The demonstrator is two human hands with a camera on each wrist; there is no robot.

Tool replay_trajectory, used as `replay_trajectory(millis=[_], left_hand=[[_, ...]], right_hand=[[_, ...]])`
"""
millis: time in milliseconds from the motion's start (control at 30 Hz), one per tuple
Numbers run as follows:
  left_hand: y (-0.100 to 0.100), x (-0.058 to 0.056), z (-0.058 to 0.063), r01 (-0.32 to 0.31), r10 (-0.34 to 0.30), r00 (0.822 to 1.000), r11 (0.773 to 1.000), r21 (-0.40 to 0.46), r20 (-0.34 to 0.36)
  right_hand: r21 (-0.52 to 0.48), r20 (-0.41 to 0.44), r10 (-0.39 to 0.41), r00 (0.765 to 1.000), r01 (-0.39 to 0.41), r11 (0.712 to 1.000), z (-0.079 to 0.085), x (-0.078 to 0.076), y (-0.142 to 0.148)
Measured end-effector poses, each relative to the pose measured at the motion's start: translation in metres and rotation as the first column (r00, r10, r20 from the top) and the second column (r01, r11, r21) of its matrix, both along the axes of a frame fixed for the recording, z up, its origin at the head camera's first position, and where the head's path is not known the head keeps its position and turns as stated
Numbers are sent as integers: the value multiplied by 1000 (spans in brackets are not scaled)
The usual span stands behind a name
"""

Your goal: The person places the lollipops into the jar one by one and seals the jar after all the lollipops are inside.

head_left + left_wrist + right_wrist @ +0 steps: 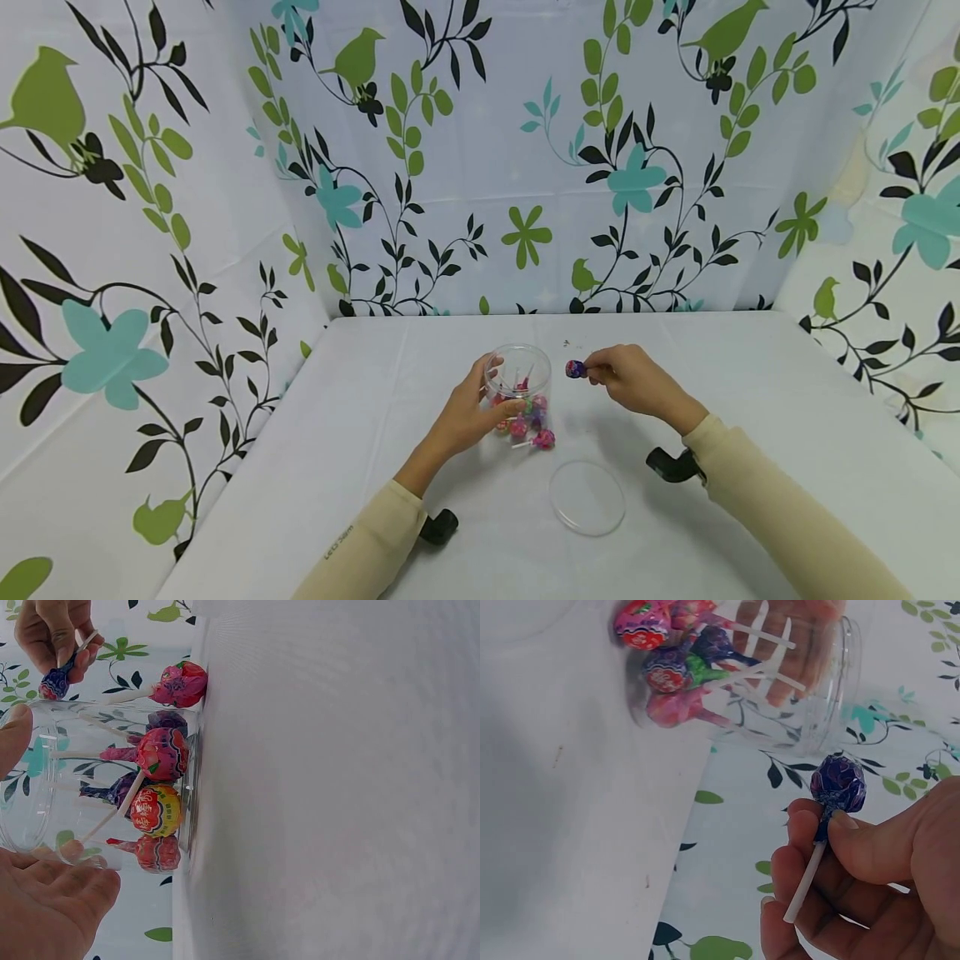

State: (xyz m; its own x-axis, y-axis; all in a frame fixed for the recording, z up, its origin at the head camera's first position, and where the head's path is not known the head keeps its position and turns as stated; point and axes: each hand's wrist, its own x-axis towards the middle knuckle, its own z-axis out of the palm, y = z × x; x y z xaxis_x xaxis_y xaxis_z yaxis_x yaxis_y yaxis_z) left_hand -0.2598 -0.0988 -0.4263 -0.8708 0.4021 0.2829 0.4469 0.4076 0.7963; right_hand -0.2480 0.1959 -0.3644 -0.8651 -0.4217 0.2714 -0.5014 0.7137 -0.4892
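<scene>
A clear plastic jar stands upright on the white table with several wrapped lollipops inside. My left hand grips the jar from its left side, thumb across the front. In my right hand, just right of the jar's mouth, a dark blue-purple wrapped lollipop is pinched by the thumb and fingers just below its head, the white stick pointing down across the fingers. Outside the jar, a pink lollipop lies on the table close to its base.
A round clear lid lies flat on the table in front of the jar, toward the right. The white table meets patterned cloth walls at the back and sides. Black wrist mounts show under both sleeves.
</scene>
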Motion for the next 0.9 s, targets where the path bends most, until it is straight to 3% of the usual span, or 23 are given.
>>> replay_trajectory(millis=[900], left_hand=[[-1, -1, -1, -2, 2, 1000, 1000, -3, 13]], right_hand=[[-40, -88, 15, 996, -18, 999, 23, 0, -18]])
